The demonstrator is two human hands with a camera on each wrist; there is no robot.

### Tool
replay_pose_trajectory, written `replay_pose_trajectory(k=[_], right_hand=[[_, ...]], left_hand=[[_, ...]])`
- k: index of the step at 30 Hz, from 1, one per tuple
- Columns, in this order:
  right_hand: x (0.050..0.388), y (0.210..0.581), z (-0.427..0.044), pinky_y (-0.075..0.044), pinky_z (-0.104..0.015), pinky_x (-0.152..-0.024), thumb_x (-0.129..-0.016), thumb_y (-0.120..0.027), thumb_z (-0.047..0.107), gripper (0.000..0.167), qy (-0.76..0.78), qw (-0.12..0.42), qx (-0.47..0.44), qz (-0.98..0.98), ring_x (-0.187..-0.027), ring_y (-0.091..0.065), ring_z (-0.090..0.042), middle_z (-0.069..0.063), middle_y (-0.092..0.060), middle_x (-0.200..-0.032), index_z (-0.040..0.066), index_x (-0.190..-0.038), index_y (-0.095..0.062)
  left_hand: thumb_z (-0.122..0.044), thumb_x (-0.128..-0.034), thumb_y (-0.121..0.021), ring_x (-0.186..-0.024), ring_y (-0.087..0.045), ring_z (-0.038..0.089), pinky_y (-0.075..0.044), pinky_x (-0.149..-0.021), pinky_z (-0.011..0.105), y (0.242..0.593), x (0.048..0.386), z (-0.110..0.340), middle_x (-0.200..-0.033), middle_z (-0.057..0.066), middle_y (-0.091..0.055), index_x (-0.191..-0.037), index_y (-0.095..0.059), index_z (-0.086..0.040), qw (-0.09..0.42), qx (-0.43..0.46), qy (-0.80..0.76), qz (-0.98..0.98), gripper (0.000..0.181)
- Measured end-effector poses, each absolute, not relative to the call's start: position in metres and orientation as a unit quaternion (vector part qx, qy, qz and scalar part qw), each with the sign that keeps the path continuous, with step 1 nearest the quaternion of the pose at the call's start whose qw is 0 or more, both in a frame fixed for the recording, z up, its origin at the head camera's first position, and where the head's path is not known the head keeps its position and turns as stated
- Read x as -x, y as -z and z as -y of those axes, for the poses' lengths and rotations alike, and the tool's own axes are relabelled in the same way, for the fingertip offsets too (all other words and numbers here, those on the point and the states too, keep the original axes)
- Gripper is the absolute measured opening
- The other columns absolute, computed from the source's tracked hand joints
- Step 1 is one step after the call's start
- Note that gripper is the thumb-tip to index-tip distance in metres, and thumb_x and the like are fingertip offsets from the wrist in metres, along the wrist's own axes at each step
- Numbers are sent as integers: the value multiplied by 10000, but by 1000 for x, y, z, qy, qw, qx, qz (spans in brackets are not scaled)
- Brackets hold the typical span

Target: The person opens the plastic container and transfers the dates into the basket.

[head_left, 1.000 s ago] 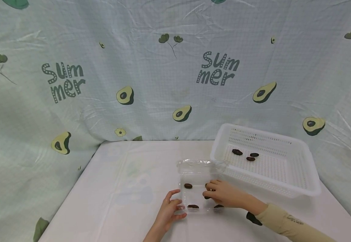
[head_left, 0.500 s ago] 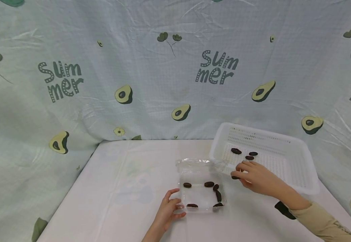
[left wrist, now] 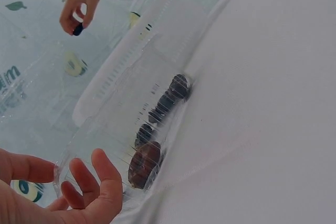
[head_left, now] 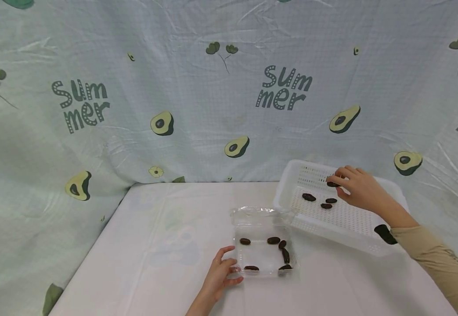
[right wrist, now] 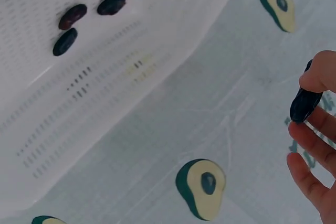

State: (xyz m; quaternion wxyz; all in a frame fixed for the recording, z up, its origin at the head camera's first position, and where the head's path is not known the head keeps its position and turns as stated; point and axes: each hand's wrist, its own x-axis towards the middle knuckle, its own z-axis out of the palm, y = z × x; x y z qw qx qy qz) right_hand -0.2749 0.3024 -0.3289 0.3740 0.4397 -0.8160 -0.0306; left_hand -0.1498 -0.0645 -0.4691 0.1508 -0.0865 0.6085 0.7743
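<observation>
A clear plastic box (head_left: pixel 260 256) with its lid folded back holds several dark brown dates (head_left: pixel 273 240). At the box's left wall, my left hand (head_left: pixel 218 276) rests with fingers spread; the left wrist view shows its fingers (left wrist: pixel 107 177) touching the clear plastic. My right hand (head_left: pixel 361 191) is raised over the white basket (head_left: pixel 343 232) and pinches one dark date (right wrist: pixel 305 103) between thumb and fingers. Below that hand, several dates (head_left: pixel 309 197) lie on the basket's perforated floor.
The white basket stands behind and right of the clear box, its near edge close to the folded lid (head_left: pixel 262 215). A printed cloth (head_left: pixel 197 101) with avocados hangs behind the white table (head_left: pixel 153 245).
My right hand has moved from inside the clear box, up and to the right, to above the basket, carrying a date. My left hand has stayed at the box.
</observation>
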Motion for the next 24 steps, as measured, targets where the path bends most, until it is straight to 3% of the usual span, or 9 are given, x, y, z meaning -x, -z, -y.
replay_pose_trajectory(k=[7,10,12,14,16,19,24], right_hand=[[306,334,-321,-349,-326,-492,-912,-95,347,543,60,352,-424,833,-668,-452,-236,-79,-495,-768,91,-928,-573],[317,338,-328,-323,-316,-494,-909,-311,221,284,72,341,-417,839,-667,-436,-237,-80,-482,-770,94,-932,-564],[322,341,-330,-304,-307,-495,-816,-495,109,129,81,333,-409,846,-658,-425,-230,-76,-474,-763,99,-927,-559],[326,344,-333,-279,-291,-490,-676,-617,15,260,91,324,-398,853,-635,-405,-213,-66,-463,-744,106,-911,-552],[330,350,-335,-251,-276,-487,-610,-672,-11,335,102,314,-386,862,-617,-384,-196,-53,-451,-725,115,-895,-546],[337,359,-338,-229,-263,-487,-625,-680,-14,317,119,292,-366,875,-596,-358,-177,-37,-431,-699,123,-875,-541],[345,370,-339,-299,-287,-491,-666,-670,-1,275,129,240,-330,904,-624,-397,-190,-32,-442,-704,124,-885,-561]], left_hand=[[-66,-849,-445,-652,-495,72,-532,-607,276,470,150,64,-870,33,-468,-1314,-296,-28,151,91,-774,-608,489],[-67,-849,-447,-654,-495,74,-532,-606,276,470,150,64,-870,33,-470,-1314,-297,-28,149,91,-775,-608,490],[-69,-849,-448,-657,-496,76,-532,-606,275,471,150,64,-874,35,-474,-1313,-299,-28,148,89,-775,-608,490],[-70,-850,-448,-661,-494,78,-533,-606,273,471,150,64,-877,34,-471,-1312,-301,-30,148,89,-775,-608,486],[-70,-854,-446,-665,-491,80,-534,-606,271,472,150,63,-877,30,-464,-1313,-302,-29,149,89,-774,-609,482],[-69,-860,-443,-666,-488,81,-535,-604,270,472,150,63,-878,29,-457,-1312,-303,-29,149,93,-772,-610,475],[-69,-858,-442,-663,-486,81,-534,-603,271,470,151,64,-875,31,-457,-1312,-307,-36,148,96,-772,-611,474]])
